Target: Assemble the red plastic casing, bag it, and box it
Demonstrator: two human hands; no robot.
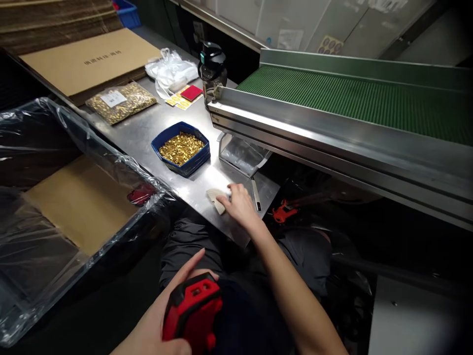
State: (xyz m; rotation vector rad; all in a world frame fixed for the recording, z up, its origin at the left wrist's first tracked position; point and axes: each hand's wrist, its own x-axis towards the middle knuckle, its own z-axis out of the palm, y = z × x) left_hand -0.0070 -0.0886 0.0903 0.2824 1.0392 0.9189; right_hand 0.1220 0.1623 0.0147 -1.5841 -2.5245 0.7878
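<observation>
In the lower part of the head view, my left hand (153, 315) is wrapped round a red and black plastic device (201, 315), its index finger stretched along the far side. My right hand (242, 207) rests at the front of the metal table (168, 116), thumb and fingers apart. Its thumb touches a small off-white piece (215, 199), cloth or paper. Just right of that hand lies a slim cutter knife (256, 196). Beyond the hands are a blue bin (195, 167) of small brass-coloured parts and a clear plastic bin (242, 155).
A green conveyor belt (351, 96) with a metal frame bounds the right side. A plastic-lined crate (121, 162) stands at left, with a red piece (141, 194) inside. A bag of brass parts (138, 98), cardboard (92, 56), white plastic bags (172, 71) and a bottle (213, 69) sit farther back.
</observation>
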